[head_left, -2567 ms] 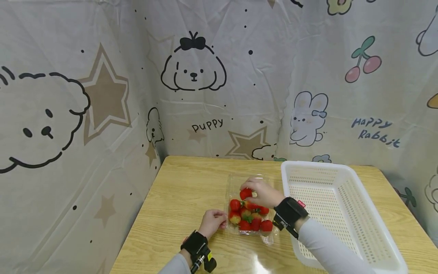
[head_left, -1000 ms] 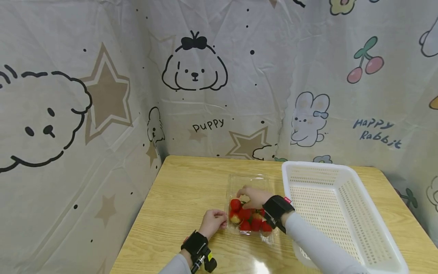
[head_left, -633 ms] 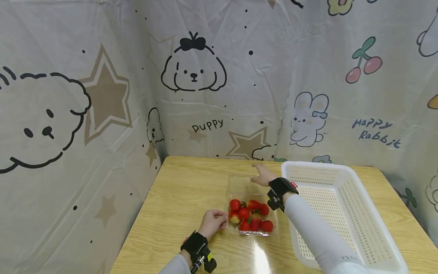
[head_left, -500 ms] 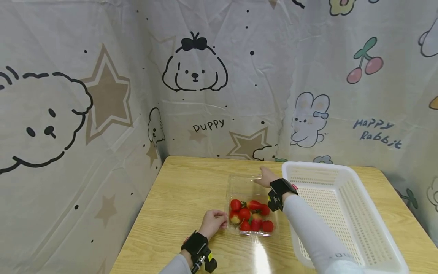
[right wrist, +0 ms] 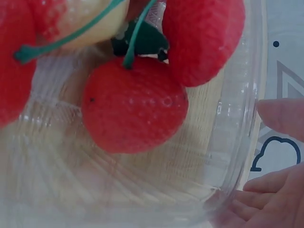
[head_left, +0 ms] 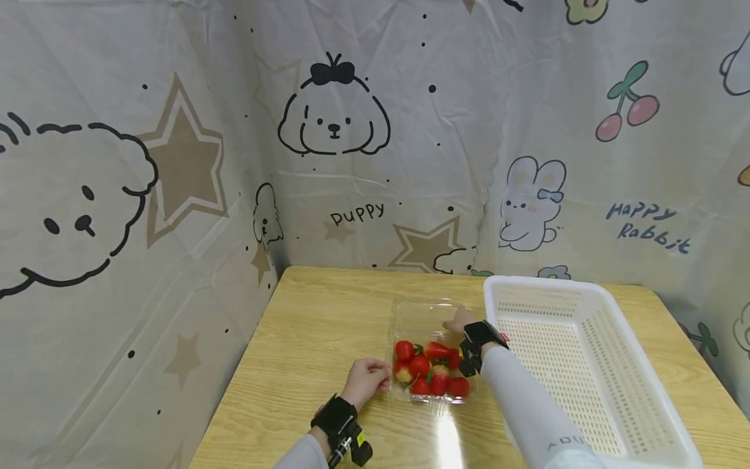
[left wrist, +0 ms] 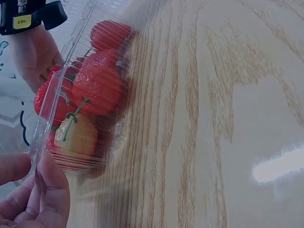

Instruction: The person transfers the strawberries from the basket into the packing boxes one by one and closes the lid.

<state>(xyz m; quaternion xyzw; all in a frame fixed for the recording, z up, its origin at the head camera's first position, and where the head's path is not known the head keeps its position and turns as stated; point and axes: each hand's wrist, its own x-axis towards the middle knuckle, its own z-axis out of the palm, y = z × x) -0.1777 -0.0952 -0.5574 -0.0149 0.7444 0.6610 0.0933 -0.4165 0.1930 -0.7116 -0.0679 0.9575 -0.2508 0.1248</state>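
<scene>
A clear plastic box [head_left: 417, 317] lies on the table, with several red strawberries [head_left: 419, 365] in its nearer part. One pale yellowish strawberry [left wrist: 77, 135] sits near the left side. At the box's left edge, my left hand [head_left: 364, 381] pinches the thin rim [left wrist: 52, 97] between thumb and fingers. My right hand [head_left: 459, 321] is at the box's right side, toward the back. In the right wrist view its thumb [right wrist: 284, 118] is beside the rim, the fingers [right wrist: 268, 192] are apart from it near the box corner, and nothing is held.
A large white perforated basket [head_left: 545, 281] stands on the right of the wooden table [head_left: 310, 326], under my right forearm. A cloth curtain [head_left: 351, 182] with cartoon prints hangs behind and on the left.
My right hand held a strawberry over the box, then let it go among the others. It moved back to the far right edge, then slightly nearer. My left hand stayed at the rim.
</scene>
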